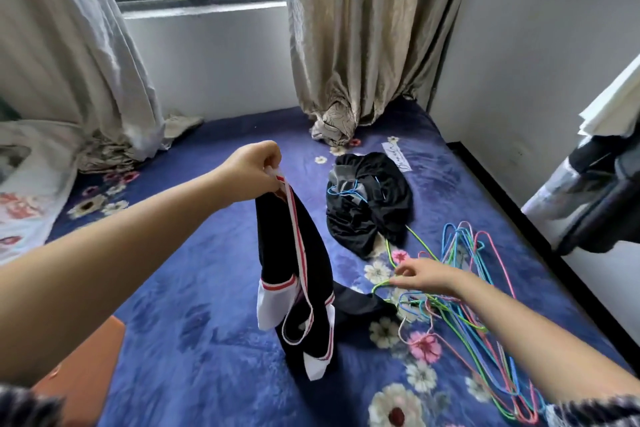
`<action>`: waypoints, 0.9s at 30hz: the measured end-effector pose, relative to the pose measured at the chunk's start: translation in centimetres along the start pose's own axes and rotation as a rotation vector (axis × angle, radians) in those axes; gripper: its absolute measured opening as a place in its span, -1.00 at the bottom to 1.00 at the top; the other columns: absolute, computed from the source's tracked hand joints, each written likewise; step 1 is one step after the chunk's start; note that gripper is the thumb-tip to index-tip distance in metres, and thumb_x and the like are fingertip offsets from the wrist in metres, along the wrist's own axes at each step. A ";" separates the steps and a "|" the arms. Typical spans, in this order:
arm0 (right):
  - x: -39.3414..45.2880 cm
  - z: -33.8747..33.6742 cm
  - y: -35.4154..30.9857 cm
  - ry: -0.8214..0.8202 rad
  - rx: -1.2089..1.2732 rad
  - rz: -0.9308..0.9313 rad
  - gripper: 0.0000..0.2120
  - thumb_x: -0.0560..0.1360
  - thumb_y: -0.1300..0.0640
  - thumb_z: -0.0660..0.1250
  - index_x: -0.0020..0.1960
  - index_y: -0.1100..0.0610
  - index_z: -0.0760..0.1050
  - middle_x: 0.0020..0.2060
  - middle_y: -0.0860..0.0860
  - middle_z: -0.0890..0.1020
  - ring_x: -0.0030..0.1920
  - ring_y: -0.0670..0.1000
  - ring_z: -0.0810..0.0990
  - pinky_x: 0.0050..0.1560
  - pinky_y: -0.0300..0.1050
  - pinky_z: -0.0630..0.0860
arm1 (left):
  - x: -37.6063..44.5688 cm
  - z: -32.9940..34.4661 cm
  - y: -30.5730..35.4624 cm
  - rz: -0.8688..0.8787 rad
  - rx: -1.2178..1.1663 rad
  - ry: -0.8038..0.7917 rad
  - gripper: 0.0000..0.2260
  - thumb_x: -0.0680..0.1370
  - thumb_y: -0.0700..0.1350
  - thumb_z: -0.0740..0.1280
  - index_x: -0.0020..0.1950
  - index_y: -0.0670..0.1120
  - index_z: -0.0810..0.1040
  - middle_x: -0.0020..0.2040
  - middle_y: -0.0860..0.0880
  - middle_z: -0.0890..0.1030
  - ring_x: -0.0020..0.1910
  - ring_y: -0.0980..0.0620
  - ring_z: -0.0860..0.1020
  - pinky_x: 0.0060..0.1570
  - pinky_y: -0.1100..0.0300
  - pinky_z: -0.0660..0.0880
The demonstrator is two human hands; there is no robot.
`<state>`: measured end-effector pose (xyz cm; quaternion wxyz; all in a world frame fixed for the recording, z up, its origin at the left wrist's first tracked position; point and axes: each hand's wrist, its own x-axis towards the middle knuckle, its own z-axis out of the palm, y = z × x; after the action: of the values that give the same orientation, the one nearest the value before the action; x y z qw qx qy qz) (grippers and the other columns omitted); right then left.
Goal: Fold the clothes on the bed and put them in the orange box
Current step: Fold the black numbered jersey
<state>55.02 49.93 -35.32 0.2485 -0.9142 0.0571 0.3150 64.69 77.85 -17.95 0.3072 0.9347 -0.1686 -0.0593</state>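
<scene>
At seven o'clock, nearest me, a corner of the orange box [83, 374] shows beside the bed [194, 340] with its blue floral blanket. At four o'clock lies a tangle of thin coloured wire hangers [485, 315]; the right hand [426, 276] pinches a green one at its near edge. At centre, the left hand [254, 172] has its grip clenched on the white-and-red trim of a black garment [294, 270], which hangs down to the blanket. Farther, at one o'clock, a crumpled black garment [367, 204] lies on the bed, a blue hanger caught in it.
</scene>
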 end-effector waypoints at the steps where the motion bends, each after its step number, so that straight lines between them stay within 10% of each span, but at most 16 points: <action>1: -0.4 1.0 -2.8 -0.027 0.008 -0.094 -0.42 0.46 -0.15 0.33 0.32 0.21 0.40 0.17 0.10 0.54 0.10 -0.01 0.51 0.14 -0.20 0.39 | -0.1 -0.3 0.0 -0.038 -0.118 -0.002 -0.72 0.40 -0.41 0.27 -0.32 -0.06 0.30 -0.38 0.02 0.31 -0.42 0.07 0.23 -0.47 0.27 0.19; 7: -2.0 8.6 -14.8 0.234 0.013 -0.327 -0.07 0.07 -0.35 0.43 0.30 0.07 0.27 0.21 0.03 0.44 0.23 0.08 0.43 0.17 -0.01 0.45 | -1.1 -3.3 0.7 -0.190 -0.556 0.153 -0.77 0.43 -0.42 0.28 -0.34 -0.13 0.43 -0.61 0.10 0.46 -0.55 0.14 0.41 -0.51 0.34 0.32; 13: -0.6 8.2 -17.3 0.483 0.277 -0.242 -0.84 0.51 0.17 0.23 0.01 0.25 0.47 0.03 0.22 0.56 0.08 0.21 0.53 -0.17 -0.14 0.29 | -2.6 -6.3 0.3 -0.252 -0.803 0.200 -0.74 0.45 -0.43 0.27 -0.37 -0.17 0.53 -0.58 0.04 0.52 -0.56 0.16 0.52 -0.52 0.38 0.43; 19: -1.9 0.0 -16.8 0.721 1.007 -0.126 -0.78 0.58 0.23 0.14 -0.02 0.27 0.55 -0.13 0.10 0.52 -0.07 0.00 0.42 -0.18 -0.21 0.30 | -4.7 -9.8 -5.2 -0.206 -0.683 0.196 -0.84 0.45 -0.37 0.34 -0.24 -0.14 0.57 -0.50 0.05 0.58 -0.50 0.15 0.55 -0.43 0.38 0.48; 22: -3.7 -4.1 -17.5 0.888 0.917 -0.231 -0.77 0.54 0.35 0.13 0.03 0.36 0.55 -0.06 0.20 0.58 0.01 0.00 0.53 -0.11 -0.17 0.39 | -5.6 -10.1 -7.9 -0.239 -0.380 0.228 -0.89 0.34 -0.16 0.45 -0.39 -0.01 0.64 -0.42 -0.04 0.46 -0.49 0.03 0.35 -0.52 0.38 0.27; 25: -5.7 -6.7 -17.9 0.891 0.621 -0.494 -0.79 0.45 0.30 0.18 -0.31 0.11 0.46 -0.40 0.04 0.52 -0.38 -0.24 0.45 -0.26 -0.23 0.34 | -5.9 -9.6 -9.3 -0.144 -0.657 0.206 -0.78 0.56 -0.23 0.27 -0.25 -0.01 0.53 -0.48 0.13 0.44 -0.45 0.17 0.37 -0.55 0.42 0.36; 27: -7.3 -8.1 -17.9 0.846 0.374 -0.587 -0.90 0.38 0.11 0.20 -0.19 0.08 0.48 -0.38 -0.11 0.47 -0.38 -0.19 0.39 -0.26 -0.34 0.31 | -6.3 -9.5 -9.5 -0.086 -0.846 0.223 -0.76 0.60 -0.23 0.19 -0.21 0.01 0.51 -0.46 0.15 0.47 -0.43 0.19 0.41 -0.50 0.38 0.42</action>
<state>58.30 61.18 -17.89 0.4395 -0.8789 -0.0504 -0.1782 63.46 92.49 -15.87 0.6765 0.7335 -0.0563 -0.0344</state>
